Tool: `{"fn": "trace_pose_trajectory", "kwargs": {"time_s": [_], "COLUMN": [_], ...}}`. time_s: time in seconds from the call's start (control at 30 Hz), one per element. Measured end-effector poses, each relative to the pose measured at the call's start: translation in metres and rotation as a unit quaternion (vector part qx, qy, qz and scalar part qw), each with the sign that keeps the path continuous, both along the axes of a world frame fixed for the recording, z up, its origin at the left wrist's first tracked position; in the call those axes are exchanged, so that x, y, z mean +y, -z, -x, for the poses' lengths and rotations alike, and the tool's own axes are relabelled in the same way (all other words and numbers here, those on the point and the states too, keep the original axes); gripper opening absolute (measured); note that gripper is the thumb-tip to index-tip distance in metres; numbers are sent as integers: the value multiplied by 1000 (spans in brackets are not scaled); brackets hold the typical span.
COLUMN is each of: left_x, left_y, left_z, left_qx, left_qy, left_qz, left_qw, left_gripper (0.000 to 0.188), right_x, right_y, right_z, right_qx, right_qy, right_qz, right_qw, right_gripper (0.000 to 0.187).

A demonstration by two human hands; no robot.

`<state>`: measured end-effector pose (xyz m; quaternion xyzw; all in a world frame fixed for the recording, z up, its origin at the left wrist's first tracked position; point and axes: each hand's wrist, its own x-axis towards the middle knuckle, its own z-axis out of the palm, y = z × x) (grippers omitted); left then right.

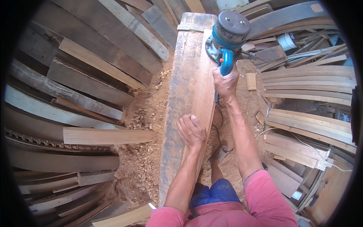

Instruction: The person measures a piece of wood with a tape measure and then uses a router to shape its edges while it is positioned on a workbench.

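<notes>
A router (228,32) with a grey round motor housing and a teal handle stands at the far end of a long light-brown plank (202,85). Its base sits on the plank's right edge. My right hand (227,81) is wrapped around the teal handle, close to an orange button. Nearer to me, my left hand (191,130) presses on the plank with curled fingers and holds it down; part of its grip is hidden from above. Under the plank lies a thick, worn workbench board (177,87). The router's bit and cutting edge are hidden beneath its base.
A wooden strip (191,28) crosses the bench's far end. Stacked boards (94,83) line the left side, and more planks (308,83) are piled on the right. Shavings (141,125) cover the floor. A black cord (217,130) hangs beside the bench; a white cable (302,142) runs across planks.
</notes>
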<state>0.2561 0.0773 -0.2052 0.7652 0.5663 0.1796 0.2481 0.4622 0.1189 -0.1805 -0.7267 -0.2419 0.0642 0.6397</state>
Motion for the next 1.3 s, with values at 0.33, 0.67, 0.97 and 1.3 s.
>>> {"fn": "trace_pose_trajectory", "kwargs": {"time_s": [0.33,0.67,0.97,1.3], "left_x": [1,1,0,-2], "left_y": [-2,3,9,18], "left_z": [0,-3,0,8], "left_qx": [40,67,64,85], "left_qy": [-8,-14,-32,42], "left_qz": [3,0,15,-75], "left_qw": [999,998,997,993], "left_gripper": [26,28,39,78], "right_x": [47,52,-118,-376], "right_y": [5,-18,60,185], "right_z": [-74,-159,-107,78], "right_qx": [-78,148,425,601], "right_qy": [9,-41,68,295], "right_qz": [-11,-88,-252,-129], "right_qw": [997,984,867,731], "right_gripper": [37,26,10,21]}}
